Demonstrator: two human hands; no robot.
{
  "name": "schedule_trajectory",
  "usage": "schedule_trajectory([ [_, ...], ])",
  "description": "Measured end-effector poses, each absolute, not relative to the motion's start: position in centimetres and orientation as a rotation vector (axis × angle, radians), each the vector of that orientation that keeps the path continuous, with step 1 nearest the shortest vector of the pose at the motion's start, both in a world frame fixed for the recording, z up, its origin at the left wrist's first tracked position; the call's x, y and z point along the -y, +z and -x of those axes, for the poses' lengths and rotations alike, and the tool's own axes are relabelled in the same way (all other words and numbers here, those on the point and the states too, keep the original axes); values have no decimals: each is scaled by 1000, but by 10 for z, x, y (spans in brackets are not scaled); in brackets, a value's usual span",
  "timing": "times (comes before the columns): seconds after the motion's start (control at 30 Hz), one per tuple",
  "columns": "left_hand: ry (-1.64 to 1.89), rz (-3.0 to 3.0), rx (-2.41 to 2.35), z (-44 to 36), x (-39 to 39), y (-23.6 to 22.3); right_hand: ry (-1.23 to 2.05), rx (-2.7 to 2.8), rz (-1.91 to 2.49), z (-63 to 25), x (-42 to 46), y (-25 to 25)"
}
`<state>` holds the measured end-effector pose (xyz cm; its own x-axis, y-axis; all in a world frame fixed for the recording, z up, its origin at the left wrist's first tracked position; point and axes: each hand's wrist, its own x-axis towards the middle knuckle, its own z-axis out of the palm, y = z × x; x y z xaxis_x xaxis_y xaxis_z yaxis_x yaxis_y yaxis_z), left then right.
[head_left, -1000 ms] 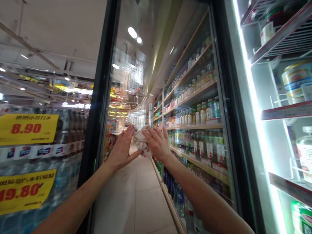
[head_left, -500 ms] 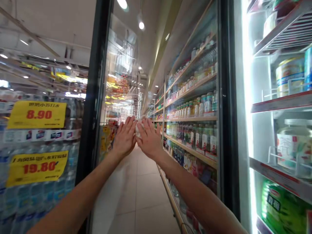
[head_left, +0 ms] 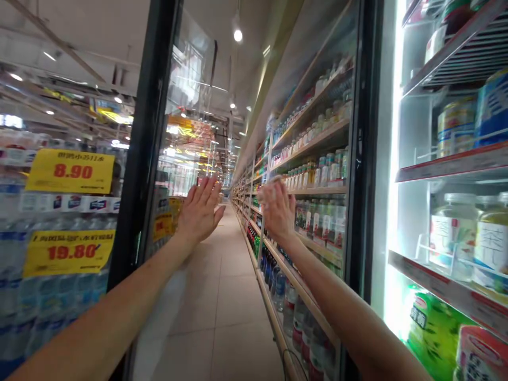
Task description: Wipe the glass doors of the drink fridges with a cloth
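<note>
My left hand point(head_left: 199, 211) lies flat against the glass door point(head_left: 206, 84), fingers stretched and thumb out, with nothing seen in it. To its right, my right hand point(head_left: 279, 211) presses a crumpled white cloth point(head_left: 265, 194) against the same pane. Most of the cloth hides behind the fingers, and that hand is slightly blurred, so whether it is a tissue or a rag I cannot tell. A gap separates the two hands. The door's black frame point(head_left: 137, 132) stands upright on the left, and another black edge runs down the right side.
Lit cooler shelves point(head_left: 448, 161) with cans, tea bottles point(head_left: 452, 233) and green packs point(head_left: 432, 333) are close on the right. Packed water bottles point(head_left: 59, 307) with yellow price signs point(head_left: 69, 172) stand at left. Through the glass show a tiled floor point(head_left: 222, 301) and long drink shelves point(head_left: 313, 137).
My hands have moved apart: the right one slid rightward across the glass with the white cloth, the left stayed near its place. The view has shifted slightly.
</note>
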<state>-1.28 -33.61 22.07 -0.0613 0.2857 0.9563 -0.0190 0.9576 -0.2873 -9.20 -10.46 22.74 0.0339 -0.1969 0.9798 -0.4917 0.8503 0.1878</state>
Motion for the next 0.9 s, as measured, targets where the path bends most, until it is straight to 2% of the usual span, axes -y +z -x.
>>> schedule_trajectory([
  [0.03, 248, 205, 1619, 13, 336, 220, 135, 1556, -678, 90, 109, 221],
  [0.1, 240, 199, 1628, 13, 336, 218, 151, 1586, -637, 94, 93, 219],
  [0.23, 217, 183, 1641, 10, 333, 214, 750, 1557, 38, 120, 26, 231],
  [0.3, 204, 176, 1637, 8, 331, 214, 903, 1504, 183, 121, 22, 224],
  [0.37, 196, 178, 1627, 7, 329, 215, 810, 1533, 31, 111, 47, 206],
  [0.47, 186, 191, 1613, 5, 328, 213, 369, 1580, -488, 90, 96, 174],
  [0.53, 181, 196, 1614, 3, 328, 205, 206, 1588, -656, 85, 100, 165],
  [0.6, 179, 194, 1626, 1, 328, 191, 325, 1598, -489, 92, 77, 168],
  [0.73, 185, 168, 1667, -4, 329, 163, 782, 1523, 69, 109, 36, 187],
  [0.8, 197, 158, 1675, -5, 329, 158, 732, 1527, -23, 101, 60, 186],
  [0.9, 218, 150, 1678, -6, 329, 158, 388, 1555, -503, 73, 127, 171],
])
